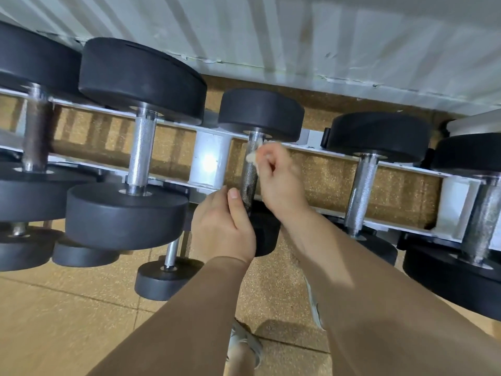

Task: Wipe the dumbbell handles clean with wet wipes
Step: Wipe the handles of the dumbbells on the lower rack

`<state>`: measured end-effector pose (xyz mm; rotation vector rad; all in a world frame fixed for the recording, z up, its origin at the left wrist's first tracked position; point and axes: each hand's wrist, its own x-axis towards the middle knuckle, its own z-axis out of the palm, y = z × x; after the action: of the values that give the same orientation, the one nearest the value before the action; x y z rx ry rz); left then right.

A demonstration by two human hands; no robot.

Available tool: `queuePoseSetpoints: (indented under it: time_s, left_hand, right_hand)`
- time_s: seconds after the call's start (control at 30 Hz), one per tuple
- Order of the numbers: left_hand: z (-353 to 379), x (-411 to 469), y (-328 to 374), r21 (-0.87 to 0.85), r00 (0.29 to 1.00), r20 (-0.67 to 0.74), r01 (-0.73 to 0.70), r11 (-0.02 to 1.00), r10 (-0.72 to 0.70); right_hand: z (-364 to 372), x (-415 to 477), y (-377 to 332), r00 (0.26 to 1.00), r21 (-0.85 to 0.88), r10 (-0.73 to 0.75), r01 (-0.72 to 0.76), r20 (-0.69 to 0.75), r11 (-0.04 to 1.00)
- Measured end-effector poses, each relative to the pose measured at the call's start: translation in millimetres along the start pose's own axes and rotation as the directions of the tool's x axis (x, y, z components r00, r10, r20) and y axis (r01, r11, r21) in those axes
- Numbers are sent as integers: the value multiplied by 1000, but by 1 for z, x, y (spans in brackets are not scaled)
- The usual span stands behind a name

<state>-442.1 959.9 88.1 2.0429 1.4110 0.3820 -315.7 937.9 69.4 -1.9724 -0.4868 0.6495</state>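
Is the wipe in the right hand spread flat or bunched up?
Bunched up. The small whitish wet wipe shows only as a crumpled wad pinched in the right hand against the knurled metal dumbbell handle.

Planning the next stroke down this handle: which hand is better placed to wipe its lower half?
Probably the right hand: it pinches the wet wipe against the handle near the top. The left hand grips the dumbbell's lower end and holds no wipe.

Dumbbell heads (260,112): matte black. Handles (141,147): silver metal with fine crosshatch knurling; the far-left handle (36,131) shows dark brown discolouration. Rack rails (173,126): white. Wipe (252,158): off-white. Floor (67,308): tan speckled tiles with dark seams. Wall (352,36): white, ribbed, stained brownish.
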Motion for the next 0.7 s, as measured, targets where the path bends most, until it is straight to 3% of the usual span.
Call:
queuePoseSetpoints:
  time_s: [0.1, 0.2, 0.3, 0.37, 0.5, 0.57, 0.7]
  left_hand:
    - [0, 1, -4, 11, 1000, 2, -12, 1000, 12]
    - [-4, 1, -2, 21, 999, 34, -27, 999, 26]
    - [-6, 3, 0, 66, 996, 86, -22, 998, 16]
    - [-7, 4, -1, 58, 996, 90, -31, 998, 25]
    - [-9, 6, -6, 30, 995, 87, -47, 998, 44]
    - [-11, 8, -7, 31, 996, 77, -49, 998, 47]
    - [-13, 9, -8, 35, 996, 73, -63, 997, 60]
  right_hand:
    - [9, 6, -4, 992, 13, -8, 10, -128, 1000]
    - [3, -15, 2, 996, -28, -31, 33, 85, 999]
    - [-7, -25, 6, 955, -150, -19, 66, 295, 986]
    - [-7, -17, 2, 965, -148, -16, 57, 262, 987]
    - [6, 2, -7, 1000, 89, -3, 4, -11, 996]
    - [9, 1, -6, 999, 136, 33, -34, 3, 990]
    - [-1, -21, 14, 982, 85, 26, -42, 189, 996]
